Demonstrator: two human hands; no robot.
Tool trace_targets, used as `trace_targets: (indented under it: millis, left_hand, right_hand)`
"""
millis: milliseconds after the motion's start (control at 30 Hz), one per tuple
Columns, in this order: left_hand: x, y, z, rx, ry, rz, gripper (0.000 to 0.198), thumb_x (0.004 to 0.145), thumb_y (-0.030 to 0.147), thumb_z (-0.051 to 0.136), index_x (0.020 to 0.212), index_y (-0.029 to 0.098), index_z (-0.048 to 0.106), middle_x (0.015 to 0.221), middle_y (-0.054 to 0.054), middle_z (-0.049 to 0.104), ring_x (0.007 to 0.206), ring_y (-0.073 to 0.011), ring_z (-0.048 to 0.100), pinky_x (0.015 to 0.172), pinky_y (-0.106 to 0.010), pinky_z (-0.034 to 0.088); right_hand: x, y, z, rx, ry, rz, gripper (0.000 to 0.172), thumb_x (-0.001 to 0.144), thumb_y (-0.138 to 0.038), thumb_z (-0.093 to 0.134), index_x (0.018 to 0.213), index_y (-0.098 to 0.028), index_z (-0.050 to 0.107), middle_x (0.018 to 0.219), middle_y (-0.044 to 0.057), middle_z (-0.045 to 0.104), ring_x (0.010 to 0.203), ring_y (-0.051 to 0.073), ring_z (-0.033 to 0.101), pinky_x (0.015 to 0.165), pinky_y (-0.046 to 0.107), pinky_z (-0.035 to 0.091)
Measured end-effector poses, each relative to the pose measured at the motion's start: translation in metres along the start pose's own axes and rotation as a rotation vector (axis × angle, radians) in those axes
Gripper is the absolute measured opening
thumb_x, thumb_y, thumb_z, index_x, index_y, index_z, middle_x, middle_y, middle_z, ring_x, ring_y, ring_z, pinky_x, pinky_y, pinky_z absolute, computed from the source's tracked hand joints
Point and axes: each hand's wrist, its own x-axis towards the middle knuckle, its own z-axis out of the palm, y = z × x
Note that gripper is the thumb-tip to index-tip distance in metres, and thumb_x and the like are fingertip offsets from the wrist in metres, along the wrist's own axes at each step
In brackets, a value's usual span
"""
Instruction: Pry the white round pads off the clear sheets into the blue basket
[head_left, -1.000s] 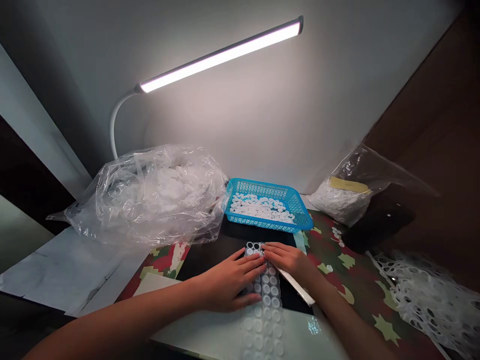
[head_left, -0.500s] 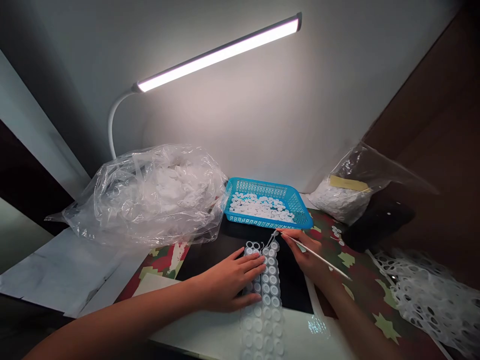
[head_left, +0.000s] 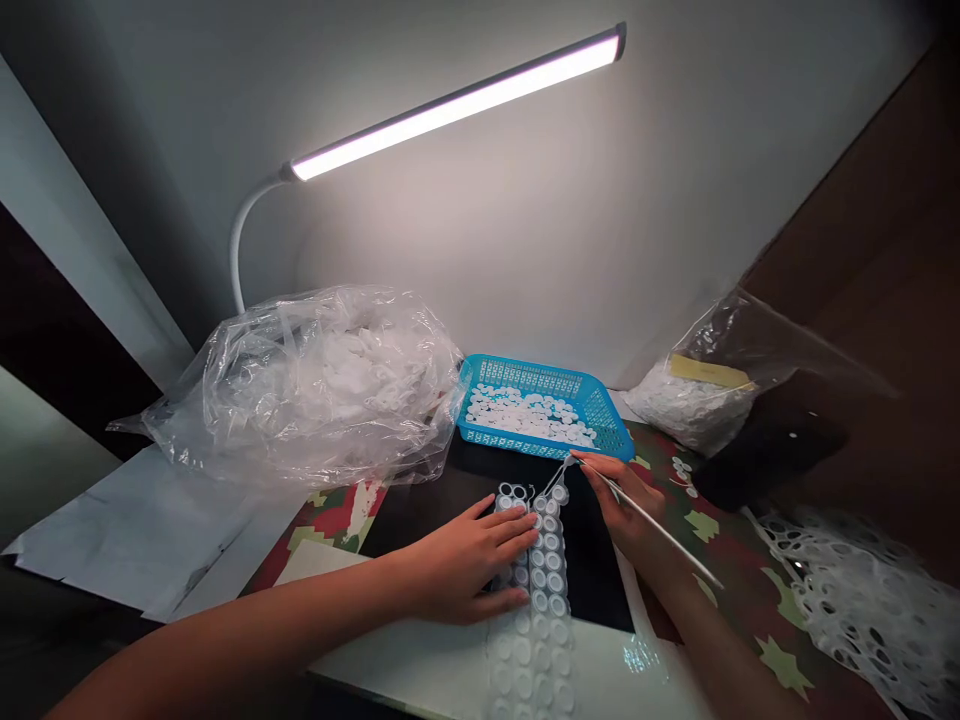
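Note:
My left hand [head_left: 469,565] lies flat across a strip of clear, round adhesive bumper pads [head_left: 547,580], pinning it to a black mat. My right hand [head_left: 619,505] grips a thin white stick [head_left: 660,530] between thumb and fingers. The stick's tip is hidden by my fingers, and those fingers are just above the strip's far end. A thin, translucent sliver [head_left: 556,478] rises from that end toward my right hand. Part of the strip is hidden under my left palm.
A blue plastic basket [head_left: 517,375] holding loose white discs stands just beyond the hands. A large clear bag [head_left: 300,395] lies to its left, a smaller bag [head_left: 694,410] to its right. Punched white waste sheet [head_left: 862,610] lies on a patterned mat at right.
My right hand has lifted off the strip, taken up the white stick and moved toward the strip's far end. My left hand has stayed on the strip. The view has shifted slightly.

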Motion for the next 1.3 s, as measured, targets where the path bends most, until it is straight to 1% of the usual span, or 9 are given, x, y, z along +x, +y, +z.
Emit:
trace_targets:
  millis: [100, 267, 333, 500, 633, 833, 1000, 1167, 1300]
  left_hand:
    - [0.000, 0.001, -0.001, 0.000, 0.001, 0.000, 0.061, 0.090, 0.051, 0.035, 0.140, 0.017, 0.030, 0.145, -0.011, 0.035, 0.136, -0.0241, 0.028, 0.114, -0.045, 0.017]
    - [0.000, 0.002, -0.002, 0.002, 0.000, 0.003, 0.062, 0.090, 0.052, 0.035, 0.139, 0.015, 0.032, 0.145, -0.012, 0.035, 0.136, -0.0243, 0.028, 0.114, -0.044, 0.018]
    - [0.000, 0.002, -0.002, 0.002, 0.000, 0.001, 0.062, 0.089, 0.051, 0.036, 0.139, 0.015, 0.032, 0.145, -0.011, 0.036, 0.136, -0.0241, 0.028, 0.114, -0.044, 0.017]
    - [0.001, 0.003, -0.002, -0.002, -0.001, -0.013, 0.062, 0.090, 0.052, 0.035, 0.139, 0.016, 0.033, 0.144, -0.012, 0.036, 0.135, -0.0234, 0.030, 0.114, -0.044, 0.017]
    - [0.001, 0.003, -0.001, -0.005, 0.006, -0.013, 0.062, 0.089, 0.053, 0.036, 0.139, 0.016, 0.033, 0.144, -0.011, 0.036, 0.134, -0.0243, 0.031, 0.114, -0.045, 0.018]
    - [0.000, 0.003, -0.002, 0.005, -0.018, -0.010, 0.062, 0.091, 0.052, 0.032, 0.141, 0.015, 0.029, 0.146, -0.011, 0.033, 0.137, -0.0244, 0.025, 0.115, -0.046, 0.012]
    - [0.000, 0.004, -0.003, -0.035, -0.042, 0.017, 0.062, 0.092, 0.051, 0.030, 0.143, 0.018, 0.024, 0.149, -0.008, 0.028, 0.139, -0.0237, 0.018, 0.115, -0.047, 0.006]
    - [0.001, 0.004, -0.004, -0.094, -0.080, 0.069, 0.062, 0.091, 0.052, 0.031, 0.144, 0.022, 0.020, 0.150, -0.007, 0.023, 0.139, -0.0251, 0.019, 0.115, -0.049, 0.007]
    - [0.001, 0.005, -0.003, -0.077, -0.103, 0.051, 0.064, 0.091, 0.055, 0.030, 0.144, 0.021, 0.019, 0.151, -0.008, 0.020, 0.140, -0.0241, 0.016, 0.115, -0.048, 0.006]
  right_hand:
    - [0.000, 0.003, -0.002, -0.002, 0.088, 0.045, 0.012, 0.090, -0.028, 0.050, 0.094, -0.024, 0.061, 0.104, 0.005, 0.070, 0.096, 0.023, 0.066, 0.086, 0.040, 0.053]
    - [0.008, 0.010, -0.015, -0.027, 0.377, 0.179, 0.011, 0.087, -0.031, 0.056, 0.090, -0.021, 0.060, 0.101, 0.007, 0.071, 0.094, 0.025, 0.067, 0.079, 0.039, 0.055]
    - [0.008, 0.013, -0.018, -0.035, 0.274, 0.162, 0.011, 0.087, -0.032, 0.055, 0.090, -0.022, 0.060, 0.101, 0.006, 0.071, 0.094, 0.025, 0.068, 0.081, 0.039, 0.055]
    - [0.000, 0.016, -0.011, 0.019, -0.328, -0.029, 0.014, 0.090, -0.028, 0.050, 0.094, -0.023, 0.062, 0.100, 0.004, 0.071, 0.090, 0.020, 0.068, 0.079, 0.034, 0.055]
    - [-0.008, 0.019, -0.002, 0.073, -0.551, -0.013, 0.018, 0.092, -0.029, 0.046, 0.098, -0.022, 0.061, 0.103, 0.006, 0.069, 0.093, 0.019, 0.066, 0.079, 0.033, 0.054]
    - [-0.008, 0.017, -0.006, 0.159, -0.629, 0.178, 0.019, 0.090, -0.036, 0.050, 0.094, -0.022, 0.063, 0.103, 0.005, 0.069, 0.095, 0.021, 0.065, 0.081, 0.033, 0.052]
    - [-0.006, 0.016, -0.010, 0.220, -0.629, 0.228, 0.020, 0.089, -0.037, 0.051, 0.093, -0.021, 0.063, 0.102, 0.006, 0.069, 0.094, 0.021, 0.065, 0.079, 0.033, 0.052]
    - [-0.007, 0.016, -0.011, 0.197, -0.647, 0.186, 0.021, 0.091, -0.036, 0.049, 0.095, -0.021, 0.062, 0.105, 0.007, 0.068, 0.096, 0.022, 0.064, 0.082, 0.035, 0.053]
    - [-0.014, 0.019, -0.007, 0.100, -0.643, 0.051, 0.022, 0.093, -0.031, 0.044, 0.098, -0.021, 0.062, 0.111, 0.008, 0.066, 0.099, 0.021, 0.064, 0.083, 0.035, 0.054]
